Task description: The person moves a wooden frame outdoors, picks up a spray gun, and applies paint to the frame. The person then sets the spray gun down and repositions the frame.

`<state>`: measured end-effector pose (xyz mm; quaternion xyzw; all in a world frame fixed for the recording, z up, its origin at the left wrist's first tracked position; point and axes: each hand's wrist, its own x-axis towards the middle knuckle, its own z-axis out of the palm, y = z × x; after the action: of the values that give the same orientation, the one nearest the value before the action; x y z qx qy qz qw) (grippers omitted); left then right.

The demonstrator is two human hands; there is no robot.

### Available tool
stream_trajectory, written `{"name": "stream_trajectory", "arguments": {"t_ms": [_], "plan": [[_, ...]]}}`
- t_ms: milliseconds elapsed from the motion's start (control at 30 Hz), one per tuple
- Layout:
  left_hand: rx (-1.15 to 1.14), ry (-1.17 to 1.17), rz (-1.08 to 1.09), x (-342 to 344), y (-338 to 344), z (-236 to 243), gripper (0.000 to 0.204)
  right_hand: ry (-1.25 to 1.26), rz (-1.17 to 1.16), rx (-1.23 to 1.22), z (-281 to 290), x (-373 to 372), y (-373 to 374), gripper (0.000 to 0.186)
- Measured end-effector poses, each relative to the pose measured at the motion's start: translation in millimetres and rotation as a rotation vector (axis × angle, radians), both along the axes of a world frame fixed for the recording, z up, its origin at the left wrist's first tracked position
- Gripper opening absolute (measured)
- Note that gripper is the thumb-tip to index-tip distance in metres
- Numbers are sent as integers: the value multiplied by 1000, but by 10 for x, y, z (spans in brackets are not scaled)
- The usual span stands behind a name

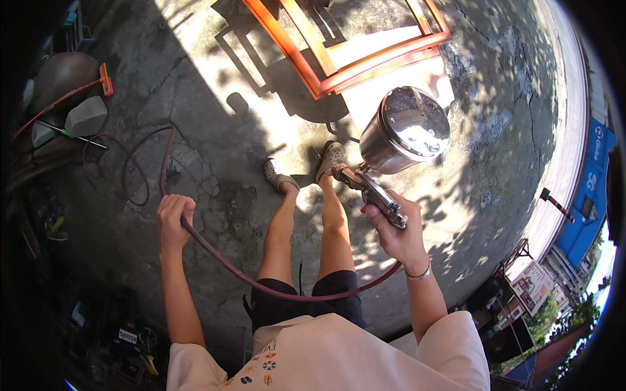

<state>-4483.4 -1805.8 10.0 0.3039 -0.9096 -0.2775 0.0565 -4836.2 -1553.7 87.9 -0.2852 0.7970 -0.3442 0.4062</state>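
In my right hand (395, 225) is a metal spray gun (378, 195), my fingers wrapped round its handle. A shiny silver paint cup (405, 130) sits on top of the gun, its rounded lid catching the sun. My left hand (175, 218) is closed round a dark red air hose (261, 285). The hose sags across in front of my shorts toward my right forearm. Beyond the gun stands an orange-brown wooden chair frame (385, 62) with a pale board (372, 91) beneath it, apart from both hands.
Loops of hose (147, 169) lie on the cracked concrete floor (215, 156) at left. A grey block (86, 117), a round brown pot (64, 79) and an orange-headed broom (105, 79) stand farther left. A motorcycle (130, 345) is in shadow at lower left; a blue wall (590, 189) is at right.
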Motion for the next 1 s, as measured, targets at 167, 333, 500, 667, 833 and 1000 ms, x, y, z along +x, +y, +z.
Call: {"name": "stream_trajectory", "arguments": {"t_ms": [167, 333, 500, 667, 833, 1000], "plan": [[34, 13, 16, -290, -13, -28, 29, 98, -181, 146, -173, -552, -344, 24], [4, -2, 19, -771, -45, -117, 28, 224, -268, 154, -576, -1608, -479, 37], [-18, -27, 28, -1243, 68, -158, 29, 337, -303, 64, -805, -2579, -427, 32], [-2, -56, 39, -1671, 154, -154, 28, 420, -389, 93, -865, -3520, -375, 42], [5, -51, 40, -1964, 251, -158, 26, 549, -437, 135, -862, -4337, -315, 54], [24, -48, 28, -2133, 341, -231, 26, 893, -475, 108, -973, -4997, -64, 56]]}}
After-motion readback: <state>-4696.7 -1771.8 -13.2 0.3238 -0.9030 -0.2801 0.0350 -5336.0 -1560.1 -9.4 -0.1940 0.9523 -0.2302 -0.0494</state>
